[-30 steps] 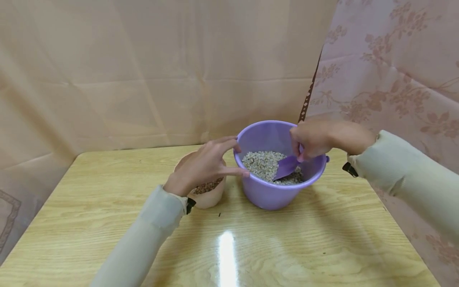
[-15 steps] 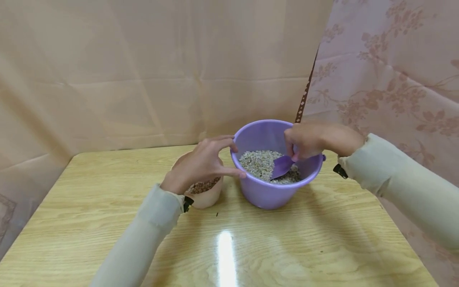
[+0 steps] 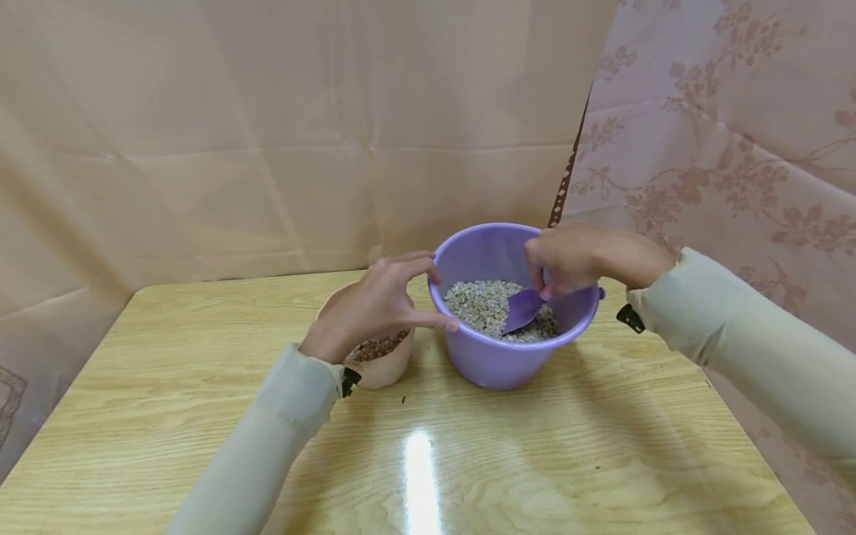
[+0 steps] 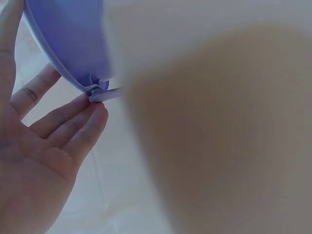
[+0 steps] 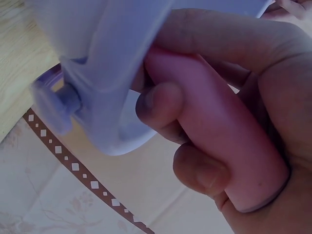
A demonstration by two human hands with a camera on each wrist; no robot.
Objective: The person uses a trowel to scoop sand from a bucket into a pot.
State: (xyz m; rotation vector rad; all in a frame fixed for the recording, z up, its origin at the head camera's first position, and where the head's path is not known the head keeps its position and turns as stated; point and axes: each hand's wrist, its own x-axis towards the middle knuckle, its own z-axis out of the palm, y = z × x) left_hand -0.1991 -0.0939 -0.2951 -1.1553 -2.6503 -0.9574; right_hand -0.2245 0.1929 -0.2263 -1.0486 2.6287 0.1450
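Note:
A purple bucket (image 3: 501,364) stands on the table, part filled with pale, flaky grains (image 3: 478,306). My right hand (image 3: 575,256) grips the pink handle (image 5: 214,126) of a small scoop; its purple blade (image 3: 524,310) rests tilted in the grains. The blade is outside the right wrist view. My left hand (image 3: 368,305) spans the bucket's left rim, thumb and fingers spread and touching it. In the left wrist view the fingers (image 4: 83,134) are nearly straight, their tips by the handle joint. Beneath that hand is a beige pot (image 3: 386,370) holding brown bits (image 3: 380,348), partly hidden.
Both containers stand on a wood-grain table (image 3: 535,461), close together near its back edge. A beige curtain (image 3: 301,134) hangs behind, and a flowered cloth (image 3: 735,148) at the right. A tiny dark speck (image 3: 403,400) lies in front of the pot.
The whole head view has slid slightly, so everything sits a little further left. Hands, scoop and bucket keep nearly the same places relative to each other.

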